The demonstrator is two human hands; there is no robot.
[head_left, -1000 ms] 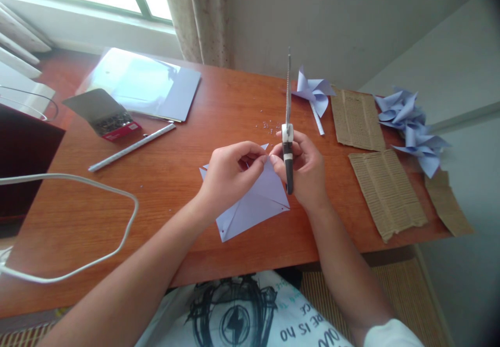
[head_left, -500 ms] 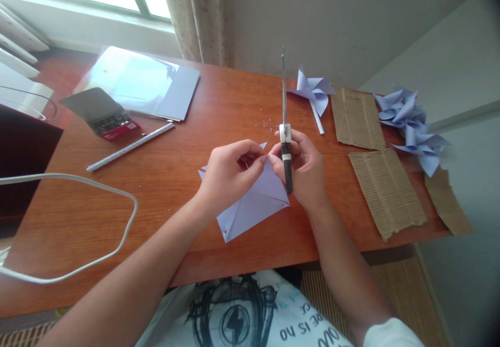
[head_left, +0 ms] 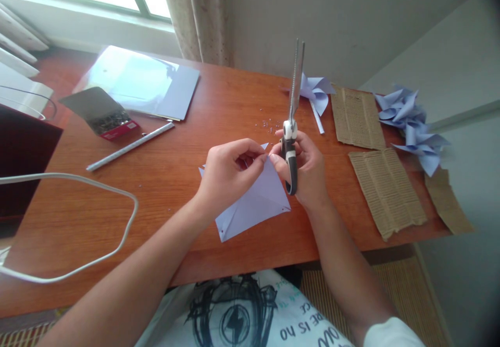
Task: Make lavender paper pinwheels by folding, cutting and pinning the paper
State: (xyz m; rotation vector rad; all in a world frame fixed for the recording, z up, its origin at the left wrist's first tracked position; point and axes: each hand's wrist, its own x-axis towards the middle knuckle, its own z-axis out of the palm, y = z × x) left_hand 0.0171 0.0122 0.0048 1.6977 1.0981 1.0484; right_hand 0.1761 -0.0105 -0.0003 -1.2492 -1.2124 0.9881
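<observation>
A square of pale lilac paper [head_left: 253,206], slit towards its middle and with small dark holes near two corners, is tilted up off the wooden table. My left hand [head_left: 234,170] pinches its far edge between thumb and fingertips. Opposite it, my right hand [head_left: 307,164] is closed, with black-and-white handled scissors [head_left: 291,133] hung on it, blades upward and slightly apart. The right thumb and a finger also meet at the paper's edge, touching the left fingertips. Whatever lies between the fingertips is hidden.
Paper pinwheels lie at the back [head_left: 318,89] and in a pile [head_left: 406,110] at right, near cardboard pieces [head_left: 386,190]. Tiny scraps [head_left: 269,125] lie beyond my hands. At left are a rolled paper stick [head_left: 130,146], an open red box [head_left: 117,125], a folder [head_left: 156,86] and a white cable [head_left: 135,201].
The scissors have turned and leaned to the right, so both blades and a handle loop now show. The paper has shifted very slightly. Both hands stay nearly in place.
</observation>
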